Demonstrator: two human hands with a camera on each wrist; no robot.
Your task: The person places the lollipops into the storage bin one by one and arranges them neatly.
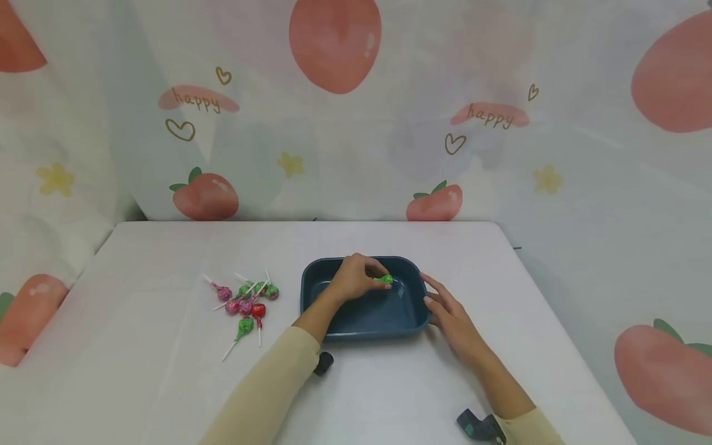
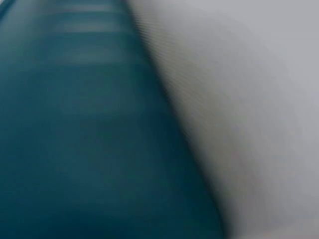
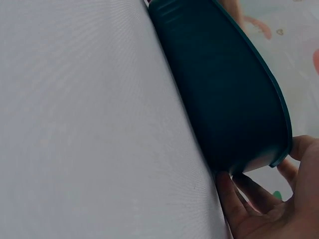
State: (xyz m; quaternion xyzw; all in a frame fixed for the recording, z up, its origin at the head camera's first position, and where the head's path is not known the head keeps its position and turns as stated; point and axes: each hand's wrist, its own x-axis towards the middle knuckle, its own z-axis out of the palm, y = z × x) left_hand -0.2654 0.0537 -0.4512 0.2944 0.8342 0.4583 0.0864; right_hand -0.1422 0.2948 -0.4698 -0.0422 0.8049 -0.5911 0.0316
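A green-wrapped lollipop [image 1: 386,279] is pinched between the thumb and fingers of my left hand [image 1: 354,275], which reaches over a dark blue basin [image 1: 361,336]. The lollipop's stick is hidden by that hand. At the basin's right end, my right hand [image 1: 453,321] holds the rim and outer wall. In the right wrist view, fingertips of the right hand [image 3: 279,209] lie at the rim of the basin [image 3: 224,89] and low on its wall, near the tabletop. The left wrist view shows only the basin's outer wall [image 2: 99,124], blurred.
Several wrapped lollipops, among them a red one [image 1: 258,310] and a green one [image 1: 245,327], lie in a loose pile left of the basin on the white table [image 1: 139,371]. A patterned curtain [image 1: 361,154] hangs behind the table's far edge.
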